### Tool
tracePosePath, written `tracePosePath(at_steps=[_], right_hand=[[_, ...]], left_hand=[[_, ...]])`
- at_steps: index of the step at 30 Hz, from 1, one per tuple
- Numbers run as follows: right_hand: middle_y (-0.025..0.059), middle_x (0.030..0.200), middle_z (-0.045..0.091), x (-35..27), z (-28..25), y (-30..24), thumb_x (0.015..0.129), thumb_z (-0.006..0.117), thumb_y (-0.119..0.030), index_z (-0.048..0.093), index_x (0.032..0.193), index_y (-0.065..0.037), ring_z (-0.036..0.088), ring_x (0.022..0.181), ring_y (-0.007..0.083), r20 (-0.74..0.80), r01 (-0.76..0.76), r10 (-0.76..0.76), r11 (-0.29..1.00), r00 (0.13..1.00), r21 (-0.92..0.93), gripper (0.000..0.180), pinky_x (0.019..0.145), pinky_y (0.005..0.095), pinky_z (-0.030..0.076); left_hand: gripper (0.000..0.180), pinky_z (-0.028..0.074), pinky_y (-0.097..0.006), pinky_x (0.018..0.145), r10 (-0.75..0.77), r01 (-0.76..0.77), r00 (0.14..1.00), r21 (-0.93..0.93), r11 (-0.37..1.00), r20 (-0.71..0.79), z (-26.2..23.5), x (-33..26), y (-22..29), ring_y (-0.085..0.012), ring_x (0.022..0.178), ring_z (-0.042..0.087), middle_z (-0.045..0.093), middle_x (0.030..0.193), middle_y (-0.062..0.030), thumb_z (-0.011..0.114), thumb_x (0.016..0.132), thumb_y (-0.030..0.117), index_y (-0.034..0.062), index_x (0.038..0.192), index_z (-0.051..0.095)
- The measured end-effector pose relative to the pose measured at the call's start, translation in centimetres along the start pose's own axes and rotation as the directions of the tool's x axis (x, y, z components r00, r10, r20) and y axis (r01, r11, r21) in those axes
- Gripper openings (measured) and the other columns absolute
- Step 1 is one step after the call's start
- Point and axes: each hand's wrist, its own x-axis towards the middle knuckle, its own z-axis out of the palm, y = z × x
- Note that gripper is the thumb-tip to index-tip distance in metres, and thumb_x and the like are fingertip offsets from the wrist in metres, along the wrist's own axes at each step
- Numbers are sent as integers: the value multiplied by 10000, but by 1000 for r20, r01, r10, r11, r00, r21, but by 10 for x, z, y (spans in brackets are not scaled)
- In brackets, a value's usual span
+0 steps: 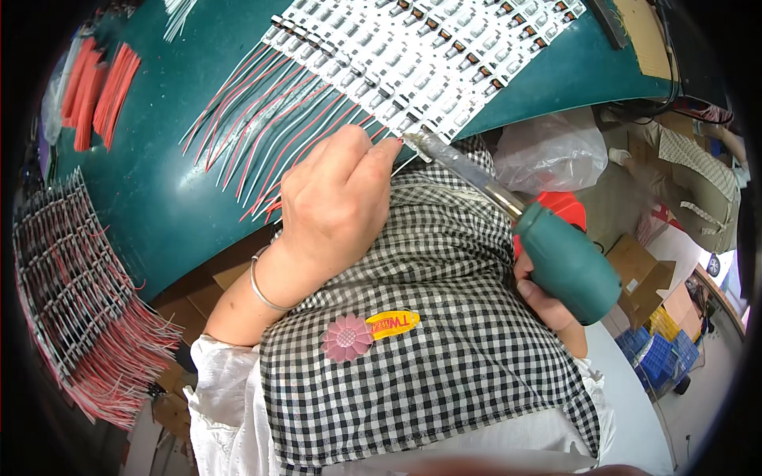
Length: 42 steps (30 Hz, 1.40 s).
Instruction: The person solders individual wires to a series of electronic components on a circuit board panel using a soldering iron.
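Note:
A panel of white circuit boards (444, 103) with rows of small metal parts lies at the table's near edge. Thin red and white wires (262, 119) fan out to the left from its lower-left edge. My left hand (337, 190) is closed in a pinch at that edge, with a wire (406, 164) at its fingertips, mostly hidden by the fingers. My right hand (548, 305) grips a green soldering gun (567, 262) with a red part behind it. The gun's metal tip meets the panel's near corner, just beside my left fingertips.
Bundles of red wire (115, 95) lie on the green table (175, 190) at far left. Finished-looking wired strips (71, 278) hang over its left edge. A clear plastic bag (556, 151), cardboard boxes (639, 270) and blue crates (659, 353) stand right; another person (698, 182) is beyond.

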Motion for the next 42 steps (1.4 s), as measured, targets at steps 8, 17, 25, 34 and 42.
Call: tracePosePath(at_steps=[8, 17, 25, 34, 42], right_hand=[[76, 892, 613, 2, 6, -21, 760, 663, 67, 599, 1061, 6, 583, 773, 178, -80, -158, 317, 656, 945, 738, 314, 694, 318, 489], [79, 906, 624, -15, 4, -6, 718, 690, 67, 571, 1159, 23, 584, 770, 166, -104, -181, 372, 655, 923, 734, 459, 696, 307, 494], [70, 658, 538, -15, 13, -17, 627, 682, -88, 579, 1144, 57, 474, 557, 143, -250, -200, 486, 698, 838, 687, 547, 527, 251, 351], [72, 972, 694, -33, 5, 4, 689, 762, -1, 690, 1011, -49, 653, 885, 234, -137, -293, 334, 922, 933, 253, 333, 831, 368, 485], [75, 981, 680, -28, 8, 2, 673, 781, -47, 680, 1027, -64, 634, 916, 251, -157, -304, 337, 932, 929, 198, 368, 853, 390, 469]], left_hand=[[143, 403, -313, 453, 10, -10, 1000, 17, 1000, 16, 0, 1, 1, -182, 544, 492, 416, 661, -51, 684, 698, -37, 8, 829, 649], [182, 452, -308, 516, 32, -30, 999, 53, 998, -37, 2, -1, -2, -188, 614, 564, 558, 725, -41, 660, 663, -38, 48, 822, 651], [250, 444, -295, 499, 96, -96, 989, 6, 995, -114, -3, 2, 2, -173, 587, 548, 549, 708, -37, 653, 614, -77, 25, 842, 667], [217, 399, -292, 447, 11, -10, 1000, -64, 998, 8, 3, -2, 8, -166, 515, 512, 480, 634, -43, 709, 651, -82, 13, 845, 697], [224, 395, -309, 451, 27, -26, 1000, -64, 998, 4, 5, -2, 9, -177, 522, 490, 443, 646, -40, 673, 644, -77, 14, 849, 681]])
